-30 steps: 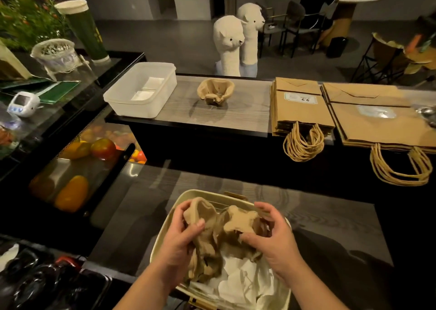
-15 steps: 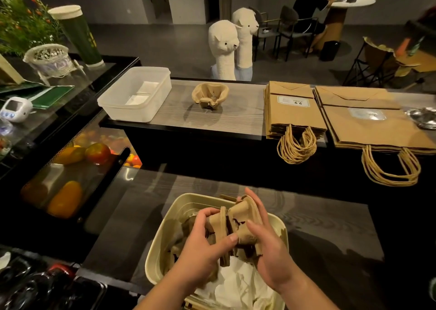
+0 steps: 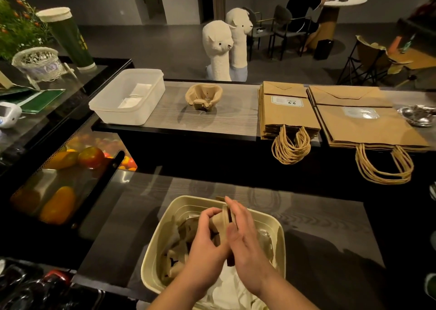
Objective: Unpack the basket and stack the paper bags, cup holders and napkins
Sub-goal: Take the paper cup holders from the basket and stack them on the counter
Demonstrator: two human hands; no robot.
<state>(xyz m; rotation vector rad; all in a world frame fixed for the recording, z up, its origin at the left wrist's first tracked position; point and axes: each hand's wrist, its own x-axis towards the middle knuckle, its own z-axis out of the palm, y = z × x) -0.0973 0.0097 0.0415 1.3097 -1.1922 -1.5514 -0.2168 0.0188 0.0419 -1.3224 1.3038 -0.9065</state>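
A cream basket (image 3: 280, 236) sits on the near counter with brown pulp cup holders (image 3: 179, 241) and white napkins (image 3: 226, 286) inside. Over it, my left hand (image 3: 207, 236) grips a folded cup holder (image 3: 221, 222) from the left, fingers curled round it. My right hand (image 3: 245, 243) presses flat against its right side with straight fingers. On the raised back counter lie one cup holder (image 3: 204, 96), a stack of small paper bags (image 3: 286, 111) and a stack of large paper bags (image 3: 363, 118). A white tub (image 3: 106, 104) there holds napkins (image 3: 135, 96).
A glass display case (image 3: 61, 175) with fruit lies to the left. A metal dish (image 3: 418, 115) sits at the far right of the back counter. Two alpaca figures (image 3: 224, 48) stand behind it. A seated person (image 3: 303, 7) is far back.
The cup holders I held apart a second ago have been pushed together into one folded bundle. My right hand has flattened against it. The camera has tilted slightly.
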